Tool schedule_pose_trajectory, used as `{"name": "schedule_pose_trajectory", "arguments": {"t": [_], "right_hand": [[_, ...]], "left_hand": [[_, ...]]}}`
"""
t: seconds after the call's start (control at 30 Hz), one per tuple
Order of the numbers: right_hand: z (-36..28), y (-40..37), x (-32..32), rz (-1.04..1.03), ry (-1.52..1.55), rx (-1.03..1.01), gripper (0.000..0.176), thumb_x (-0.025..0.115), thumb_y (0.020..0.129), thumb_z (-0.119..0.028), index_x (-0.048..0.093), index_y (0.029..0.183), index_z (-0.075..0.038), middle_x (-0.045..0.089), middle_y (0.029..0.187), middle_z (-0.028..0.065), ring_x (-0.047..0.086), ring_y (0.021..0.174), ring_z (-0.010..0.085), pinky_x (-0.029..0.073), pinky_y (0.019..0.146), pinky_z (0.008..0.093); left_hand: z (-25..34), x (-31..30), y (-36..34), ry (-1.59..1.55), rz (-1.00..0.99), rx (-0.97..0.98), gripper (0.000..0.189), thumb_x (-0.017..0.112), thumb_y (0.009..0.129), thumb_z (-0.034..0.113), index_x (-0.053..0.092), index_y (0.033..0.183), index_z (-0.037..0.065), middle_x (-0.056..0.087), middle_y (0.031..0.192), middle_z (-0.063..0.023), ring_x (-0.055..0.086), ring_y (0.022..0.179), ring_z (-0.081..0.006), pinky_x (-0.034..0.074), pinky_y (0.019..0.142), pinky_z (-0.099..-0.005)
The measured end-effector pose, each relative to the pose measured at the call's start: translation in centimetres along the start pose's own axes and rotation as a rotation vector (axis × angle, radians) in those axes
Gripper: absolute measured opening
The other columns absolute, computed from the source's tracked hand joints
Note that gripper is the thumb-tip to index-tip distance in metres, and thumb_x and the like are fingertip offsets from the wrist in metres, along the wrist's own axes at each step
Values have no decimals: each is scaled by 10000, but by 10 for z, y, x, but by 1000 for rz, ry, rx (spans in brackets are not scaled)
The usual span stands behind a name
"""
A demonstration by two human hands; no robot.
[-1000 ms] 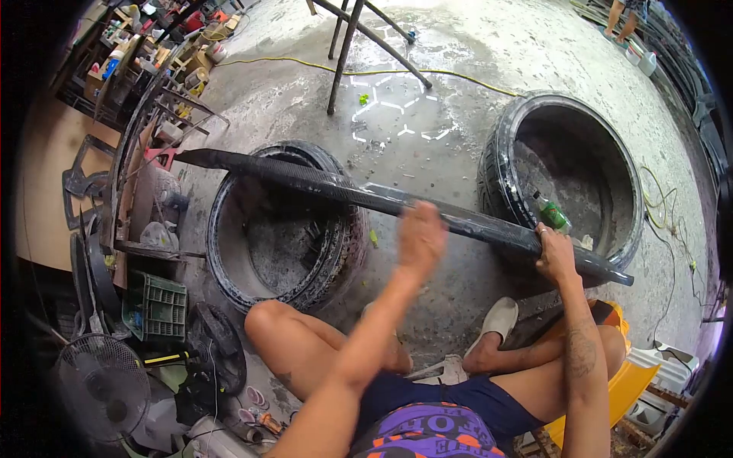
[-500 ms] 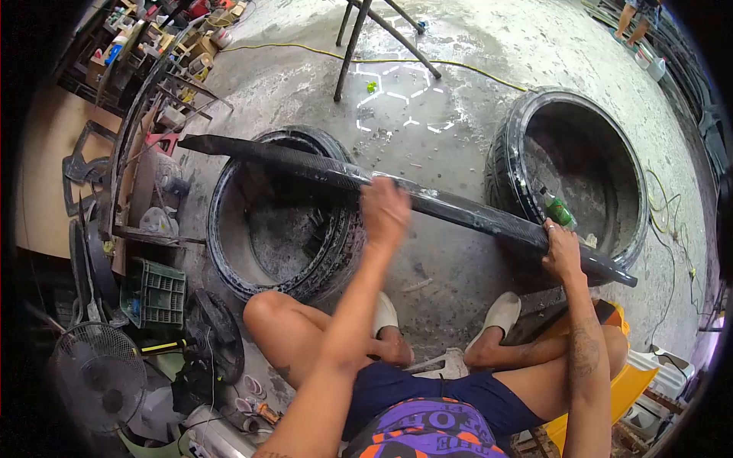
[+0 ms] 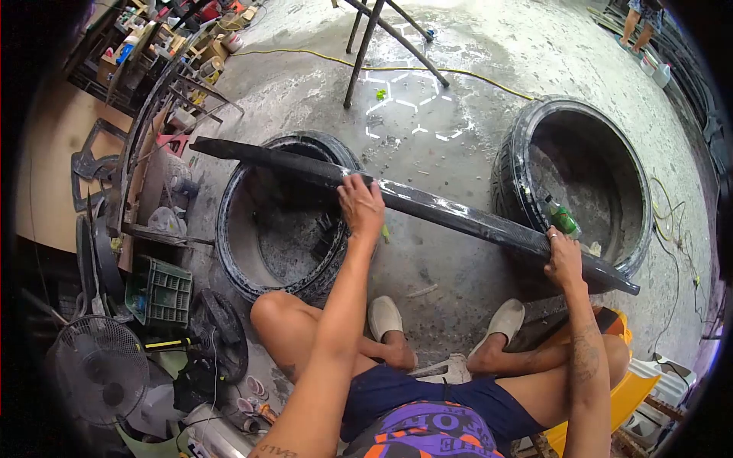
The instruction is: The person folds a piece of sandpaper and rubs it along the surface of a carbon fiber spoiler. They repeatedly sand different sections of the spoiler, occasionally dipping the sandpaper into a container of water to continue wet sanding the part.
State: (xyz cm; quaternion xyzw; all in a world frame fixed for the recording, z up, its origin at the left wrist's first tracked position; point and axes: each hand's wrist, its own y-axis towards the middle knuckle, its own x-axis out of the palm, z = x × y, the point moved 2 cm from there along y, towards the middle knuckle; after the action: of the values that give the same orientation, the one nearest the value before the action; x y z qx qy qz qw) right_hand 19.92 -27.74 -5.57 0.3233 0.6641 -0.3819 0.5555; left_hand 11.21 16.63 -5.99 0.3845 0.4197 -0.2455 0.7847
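A long, glossy black panel with a woven carbon-like pattern (image 3: 454,210) lies slanted across two tires, with wet-looking highlights along its middle. My left hand (image 3: 361,204) presses bent fingers onto the panel, left of its middle. Something dark seems to sit under those fingertips, but I cannot make it out. Near the panel's right end, my right hand (image 3: 565,258) grips its near edge, thumb and fingers around it. Under the panel's left part stands the left tire (image 3: 229,252); its right part rests by the right tire (image 3: 508,164).
A green-labelled bottle (image 3: 563,217) lies in the right tire. A yellow hose (image 3: 305,52) crosses the floor behind a metal stand (image 3: 365,53). At left are a fan (image 3: 99,370), a green crate (image 3: 159,290) and cluttered shelves. Another person's legs (image 3: 636,29) show far right.
My left hand has slid left along the panel and is less blurred. My right hand keeps its hold on the right end. The whole view has shifted slightly.
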Motion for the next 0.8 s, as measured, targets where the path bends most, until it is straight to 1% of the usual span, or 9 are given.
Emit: {"name": "schedule_pose_trajectory", "arguments": {"t": [0.07,0.13,0.27,0.4,0.5,0.57,0.63,0.73,0.8], "right_hand": [[-3,0,-3,-37,0,23,824,823,579,-65,467,1323,-70,522,1429,139,539,1237,370,411,1024,491],[2,1,1,-11,-3,-3,829,830,578,-70,466,1323,-68,523,1428,138,537,1238,371,409,1026,490],[9,0,9,10,-3,-36,836,837,573,-75,466,1322,-66,527,1420,138,537,1235,369,410,1021,488],[3,-3,4,2,15,-8,835,835,567,-75,470,1317,-67,525,1421,136,537,1233,365,411,1022,487],[4,0,7,21,5,-22,814,841,576,-85,481,1306,-79,518,1431,129,541,1232,364,415,1017,502],[4,0,6,22,-12,-21,815,842,579,-89,480,1309,-81,517,1432,128,541,1232,364,416,1015,504],[2,-2,7,19,-16,-21,816,844,583,-94,480,1313,-84,516,1433,127,542,1232,364,418,1014,505],[3,-3,5,32,-21,-30,839,852,589,-101,467,1335,-86,508,1443,129,534,1250,363,415,1024,497],[-1,-4,2,-12,-10,-13,862,860,592,-106,459,1355,-89,495,1458,135,523,1273,363,413,1034,493]], "left_hand": [[14,12,-5,39,34,-84,313,561,954,238,518,1104,-34,545,1150,-251,530,1014,-430,452,860,-559],[58,59,-62,29,233,293,336,592,917,236,529,1117,-27,549,1145,-271,541,1002,-439,450,865,-560],[125,18,-91,-288,-128,322,296,611,842,188,552,1051,-13,579,1029,-257,549,917,-444,441,865,-535],[5,8,-3,28,-8,86,295,618,905,241,524,1038,-6,546,1026,-225,538,927,-401,441,796,-517],[17,9,-5,108,31,-38,309,622,876,224,538,1066,-5,564,1104,-213,551,993,-374,482,818,-509],[71,37,-58,-22,161,238,282,617,872,220,562,1047,6,588,1067,-197,567,982,-374,471,845,-522],[145,24,-99,-66,-52,298,248,609,871,206,573,1029,17,605,992,-203,579,934,-385,462,847,-530],[110,15,-78,-259,-174,329,239,602,883,201,569,1030,16,607,1010,-195,575,946,-396,458,844,-533],[53,7,-31,-71,-240,106,222,593,898,195,563,1029,18,600,1036,-187,568,967,-396,468,840,-516]]}}
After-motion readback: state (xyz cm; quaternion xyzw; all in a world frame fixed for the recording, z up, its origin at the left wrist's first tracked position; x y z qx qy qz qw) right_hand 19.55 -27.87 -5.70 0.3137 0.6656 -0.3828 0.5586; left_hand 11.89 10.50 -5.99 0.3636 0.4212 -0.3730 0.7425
